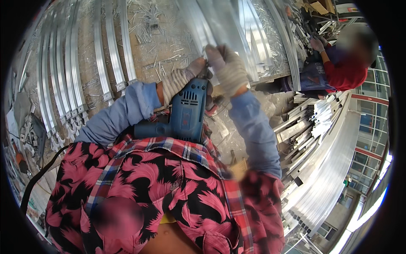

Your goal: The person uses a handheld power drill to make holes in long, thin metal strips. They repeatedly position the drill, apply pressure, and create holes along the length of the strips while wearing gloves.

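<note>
A blue electric drill (188, 111) lies against the front of my body, its nose pointing away from me and its handle to the left. My left hand (181, 78), in a striped work glove, is closed around the drill's nose, with thumb and fingers at the chuck end. Just to the right, my right hand (228, 70), gloved too, has its fingers pinched together close to the drill's tip. What sits between those fingertips is too small and blurred to tell. Beyond both hands, long silvery metal profiles (249, 36) lie on the work surface, their near ends close to the right hand.
More metal strips (63, 63) lie in rows at the left, among scattered small metal pieces (146, 34). A black cable (36, 184) curves at lower left. On the right, a co-worker in red (344, 70) handles parts beside stacked metal tubes (315, 148).
</note>
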Demonstrator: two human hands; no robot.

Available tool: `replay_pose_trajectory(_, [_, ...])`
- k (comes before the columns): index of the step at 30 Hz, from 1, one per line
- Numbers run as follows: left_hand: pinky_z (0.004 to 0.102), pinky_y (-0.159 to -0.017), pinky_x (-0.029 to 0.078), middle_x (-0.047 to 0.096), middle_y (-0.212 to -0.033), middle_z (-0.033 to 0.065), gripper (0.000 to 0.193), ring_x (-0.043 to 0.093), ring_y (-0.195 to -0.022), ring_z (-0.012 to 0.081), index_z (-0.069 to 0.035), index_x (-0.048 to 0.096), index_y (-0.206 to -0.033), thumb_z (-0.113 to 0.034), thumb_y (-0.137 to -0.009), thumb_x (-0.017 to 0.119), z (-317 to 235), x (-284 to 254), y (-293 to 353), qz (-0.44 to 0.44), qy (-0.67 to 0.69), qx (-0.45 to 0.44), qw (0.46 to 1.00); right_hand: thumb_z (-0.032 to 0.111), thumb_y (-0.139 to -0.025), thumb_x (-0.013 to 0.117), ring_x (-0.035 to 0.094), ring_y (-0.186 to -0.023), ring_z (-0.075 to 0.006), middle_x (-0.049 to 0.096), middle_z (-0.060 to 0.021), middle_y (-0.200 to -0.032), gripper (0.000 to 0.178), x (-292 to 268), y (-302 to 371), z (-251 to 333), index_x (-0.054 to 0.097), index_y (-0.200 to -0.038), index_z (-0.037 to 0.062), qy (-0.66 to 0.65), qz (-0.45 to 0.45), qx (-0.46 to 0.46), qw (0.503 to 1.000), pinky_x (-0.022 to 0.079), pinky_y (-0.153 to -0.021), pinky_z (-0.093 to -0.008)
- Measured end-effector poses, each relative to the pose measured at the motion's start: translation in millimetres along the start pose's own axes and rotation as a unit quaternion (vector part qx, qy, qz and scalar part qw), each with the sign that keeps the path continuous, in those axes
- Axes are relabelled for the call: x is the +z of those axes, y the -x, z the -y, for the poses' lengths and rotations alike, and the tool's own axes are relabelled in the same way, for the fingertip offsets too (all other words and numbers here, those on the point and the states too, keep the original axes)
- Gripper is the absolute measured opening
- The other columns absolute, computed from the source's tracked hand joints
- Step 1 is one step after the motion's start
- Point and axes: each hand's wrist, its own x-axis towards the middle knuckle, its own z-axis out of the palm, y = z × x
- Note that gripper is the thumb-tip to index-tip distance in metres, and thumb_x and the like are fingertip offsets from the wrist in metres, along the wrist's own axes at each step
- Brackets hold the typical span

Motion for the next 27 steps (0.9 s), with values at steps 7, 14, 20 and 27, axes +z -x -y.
replay_pose_trajectory(7, [0.0324,-0.056,0.051,0.058,-0.073,0.0092,0.055,0.061,-0.066,0.0224,-0.009,0.05,-0.092,-0.059,-0.071,0.055,-9,-11,-1,0.002,-0.06,0.031,0.998,0.062,-0.073,0.048,0.056,-0.068,-0.0181,0.058,-0.0106,-0.077,0.063,-50,37,17,0.056,-0.092,0.0028,-0.26,-0.082,0.076,0.959,0.043,-0.054,-0.0266])
replay_pose_trajectory(14, [0.0217,-0.073,0.045,0.058,-0.091,0.0054,0.046,0.055,-0.083,0.0129,-0.006,0.05,-0.104,-0.044,-0.078,0.057,28,-1,-9,0.026,-0.238,0.151,0.959,0.067,-0.076,0.033,0.041,-0.036,-0.013,0.047,-0.0075,-0.051,0.065,-54,67,-4,0.051,-0.066,0.0056,-0.425,0.291,0.462,0.722,0.027,-0.028,-0.0195])
replay_pose_trajectory(20, [0.0233,-0.072,0.043,0.056,-0.092,0.0037,0.04,0.053,-0.082,0.0125,-0.005,0.049,-0.108,-0.034,-0.082,0.056,35,31,5,0.126,-0.151,0.015,0.98,0.055,-0.074,0.055,0.036,-0.034,-0.0094,0.039,-0.0014,-0.046,0.049,-74,88,23,0.049,-0.059,0.0085,-0.495,0.307,0.56,0.589,0.026,-0.026,-0.0197])
replay_pose_trajectory(27, [0.0267,-0.07,0.044,0.059,-0.085,0.0055,0.047,0.055,-0.079,0.0133,-0.004,0.049,-0.108,-0.039,-0.078,0.059,11,58,32,0.083,-0.459,0.101,0.879,0.054,-0.077,0.051,0.036,-0.033,-0.0088,0.04,-0.0015,-0.045,0.048,-78,96,46,0.047,-0.057,0.0099,-0.426,0.24,0.624,0.609,0.025,-0.027,-0.0189])
